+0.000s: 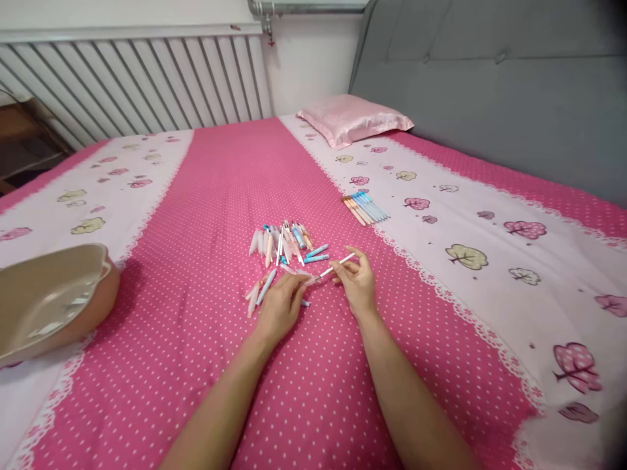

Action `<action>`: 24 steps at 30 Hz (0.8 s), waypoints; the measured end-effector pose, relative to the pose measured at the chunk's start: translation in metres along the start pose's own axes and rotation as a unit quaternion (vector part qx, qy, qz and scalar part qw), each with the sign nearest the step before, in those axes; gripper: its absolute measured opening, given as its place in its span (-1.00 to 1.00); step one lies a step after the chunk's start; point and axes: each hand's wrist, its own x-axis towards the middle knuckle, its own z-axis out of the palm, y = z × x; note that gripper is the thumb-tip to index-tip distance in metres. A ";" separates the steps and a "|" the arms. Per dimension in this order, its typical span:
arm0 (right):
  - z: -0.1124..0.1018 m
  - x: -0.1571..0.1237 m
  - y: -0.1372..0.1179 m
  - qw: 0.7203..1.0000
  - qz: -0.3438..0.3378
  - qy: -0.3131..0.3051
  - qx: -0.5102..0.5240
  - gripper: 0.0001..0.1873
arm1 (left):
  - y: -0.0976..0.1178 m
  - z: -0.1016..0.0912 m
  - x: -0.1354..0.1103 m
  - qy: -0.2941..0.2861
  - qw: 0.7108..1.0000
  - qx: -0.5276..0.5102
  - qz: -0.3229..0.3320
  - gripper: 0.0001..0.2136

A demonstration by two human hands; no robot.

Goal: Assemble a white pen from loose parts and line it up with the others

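Note:
A slim white pen refill or pen body [337, 264] with a dark tip is pinched between the thumb and fingers of my right hand [360, 284]. It slants down to the left. Its tip meets a pale pink, cap-like pen part [309, 281] that my left hand [283, 300] grips; whether the tip is inside it I cannot tell. Just beyond my hands lies a loose heap of pens and pen parts [281, 243] in white, pink, peach and blue. Beside my left hand are a light blue-grey pen part [266, 287] and pink pieces [253, 299].
A neat row of orange and blue pens [366, 207] lies to the right, past the heap. At the left stands a beige-lined basin [105, 294]. The bed's pink dotted cover [235, 156] carries a pink pillow [353, 117]; a grey headboard [490, 85] and white radiator [142, 85] border it.

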 end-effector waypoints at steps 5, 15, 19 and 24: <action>0.000 0.000 -0.002 1.000 -0.004 -0.012 -0.023 -0.38 | 0.000 0.000 0.000 0.000 1.000 0.004 -0.003 -0.76; 0.001 0.000 -0.002 1.000 0.001 -0.018 -0.017 -0.42 | 0.001 0.000 -0.001 -0.002 1.000 0.017 -0.006 -0.75; 0.000 0.000 -0.001 0.999 0.007 -0.030 -0.016 -0.48 | 0.000 0.000 0.000 0.005 1.000 0.017 -0.006 -0.77; -0.001 0.000 0.000 0.999 0.004 -0.031 -0.011 -0.48 | 0.000 -0.001 0.001 0.018 0.999 0.021 -0.017 -0.78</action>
